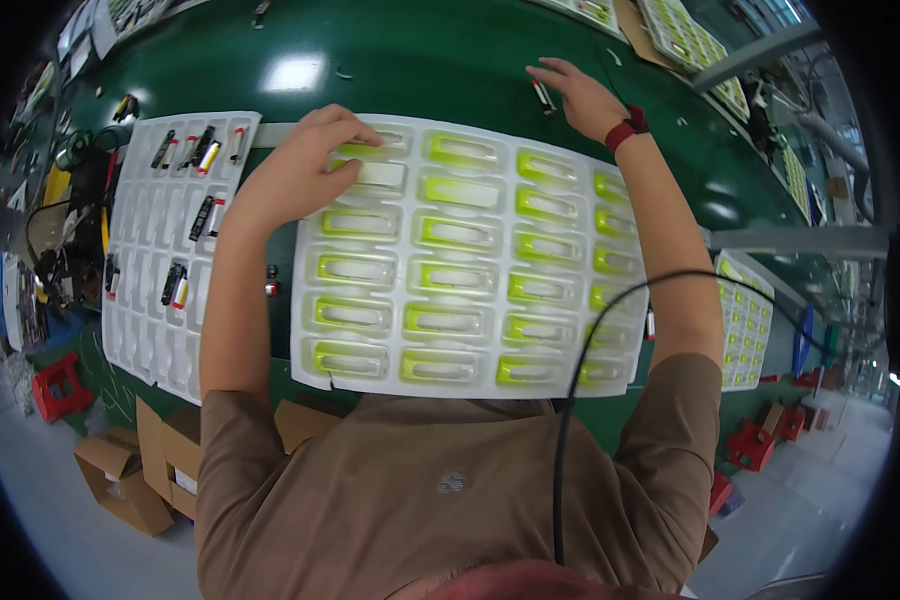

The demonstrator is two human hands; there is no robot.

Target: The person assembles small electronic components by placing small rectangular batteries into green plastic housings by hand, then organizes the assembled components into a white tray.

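A white moulded tray (403, 290) lies in front of me on the green table, its pockets holding clear and yellow-green plastic cases (460, 233). Over the tray's far left corner, my left hand (315, 165) has its thumb and fingers apart, close to the cases there. Nothing shows between those fingers, though the view hides their undersides. Beyond the tray's far right side, my right hand (580, 95) reaches over the table with fingers stretched out. Small white and dark cylinders (543, 97) lie just below its fingertips; I cannot tell whether they touch.
At the left stands a second white tray (155, 240) with scattered small black, white, red and yellow cylinders. More filled trays (745, 320) sit at the right and far right. A black cable (610, 300) hangs across the right side. Cardboard boxes (120, 470) and a red stool (60, 388) stand below.
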